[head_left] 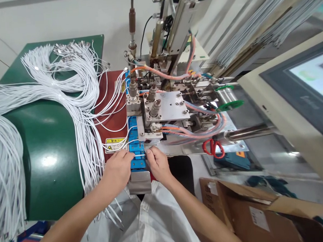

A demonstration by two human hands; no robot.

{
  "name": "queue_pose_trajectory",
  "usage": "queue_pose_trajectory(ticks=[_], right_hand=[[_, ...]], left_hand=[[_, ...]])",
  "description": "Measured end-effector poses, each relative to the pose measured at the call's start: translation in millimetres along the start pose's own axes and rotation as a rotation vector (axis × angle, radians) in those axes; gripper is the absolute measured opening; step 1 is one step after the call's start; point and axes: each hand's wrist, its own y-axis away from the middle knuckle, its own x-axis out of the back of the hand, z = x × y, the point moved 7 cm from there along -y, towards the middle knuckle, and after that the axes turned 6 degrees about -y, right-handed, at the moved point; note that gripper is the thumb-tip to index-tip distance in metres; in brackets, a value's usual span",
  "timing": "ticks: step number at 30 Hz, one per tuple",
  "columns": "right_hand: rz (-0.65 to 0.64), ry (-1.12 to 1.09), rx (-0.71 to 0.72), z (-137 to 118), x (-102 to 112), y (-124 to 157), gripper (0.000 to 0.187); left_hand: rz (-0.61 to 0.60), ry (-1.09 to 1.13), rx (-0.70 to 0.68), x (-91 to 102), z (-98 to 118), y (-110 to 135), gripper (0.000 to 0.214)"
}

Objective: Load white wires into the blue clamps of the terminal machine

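My left hand (pixel 120 169) and my right hand (pixel 157 163) meet over a blue slotted fixture (pixel 137 145) at the front of a small metal machine (pixel 163 106). Both hands pinch the end of a thin white cable (pixel 139 156) lying across the blue fixture. Other white cables sit in the fixture's slots and trail off to the left. A grey metal chute (pixel 139 182) hangs just below the fixture, between my wrists.
Large bundles of white cables (pixel 67 79) spread over a green table (pixel 49 148) at left. Red-handled scissors (pixel 213 148) lie right of the machine. A touchscreen panel (pixel 306 88) stands at right. An open cardboard box (pixel 252 210) and a white bag (pixel 153 222) sit below.
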Motion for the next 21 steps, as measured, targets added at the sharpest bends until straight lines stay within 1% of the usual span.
queue_pose_trajectory(ticks=[2, 4, 8, 10, 12, 14, 16, 17, 19, 21], right_hand=[[-0.011, -0.022, -0.021, 1.0, 1.3, -1.2, 0.032], [0.025, -0.055, -0.050, 2.5, 7.0, -2.5, 0.033], [0.185, -0.189, -0.085, 7.5, 26.3, -0.7, 0.030], [0.221, -0.263, -0.090, 10.3, 33.4, 2.5, 0.030], [0.228, -0.311, -0.095, 12.2, 38.2, 5.9, 0.031], [0.212, -0.338, -0.096, 11.9, 40.3, 8.4, 0.032], [0.182, -0.353, -0.091, 9.2, 39.7, 9.3, 0.034], [0.168, -0.357, -0.089, 7.3, 38.9, 9.4, 0.035], [0.146, -0.360, -0.091, 4.0, 37.0, 9.3, 0.036], [0.134, -0.361, -0.098, 1.5, 35.9, 9.4, 0.037]], left_hand=[[0.007, -0.091, -0.055, 2.3, 4.3, 0.4, 0.022], [0.007, -0.121, -0.100, 3.3, 5.5, 0.8, 0.022], [0.019, -0.064, -0.184, 8.7, -0.9, 7.9, 0.032], [0.010, -0.008, -0.223, 16.0, -7.0, 16.4, 0.029], [-0.077, 0.075, -0.276, 22.5, -12.0, 27.7, 0.021], [-0.253, 0.130, -0.324, 24.4, -15.1, 41.0, 0.015], [-0.368, 0.133, -0.345, 27.4, -17.3, 52.2, 0.013], [-0.406, 0.118, -0.348, 28.0, -17.9, 56.1, 0.011], [-0.437, 0.049, -0.349, 28.0, -18.2, 59.8, 0.009], [-0.446, -0.042, -0.346, 26.3, -17.6, 59.2, 0.016]])
